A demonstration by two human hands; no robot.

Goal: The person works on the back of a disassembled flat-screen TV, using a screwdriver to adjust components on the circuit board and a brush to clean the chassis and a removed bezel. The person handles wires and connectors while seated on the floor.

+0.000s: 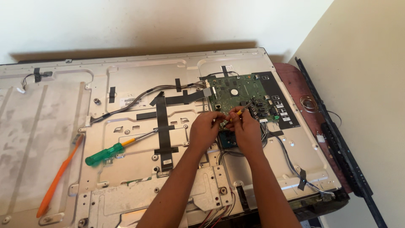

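Both forearms reach up from six o'clock over the flat metal panel (139, 122); the left hand (205, 128) pinches a small part, the right hand (246, 128) grasps a thin tool (245, 108) at the green board (236, 90). At nine o'clock lie one green screwdriver (107, 152) and one orange plastic stick (57, 181).

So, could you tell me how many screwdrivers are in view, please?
2: a green screwdriver lying loose on the metal panel, and a yellow screwdriver in the right hand over the circuit board. Others may be hidden.
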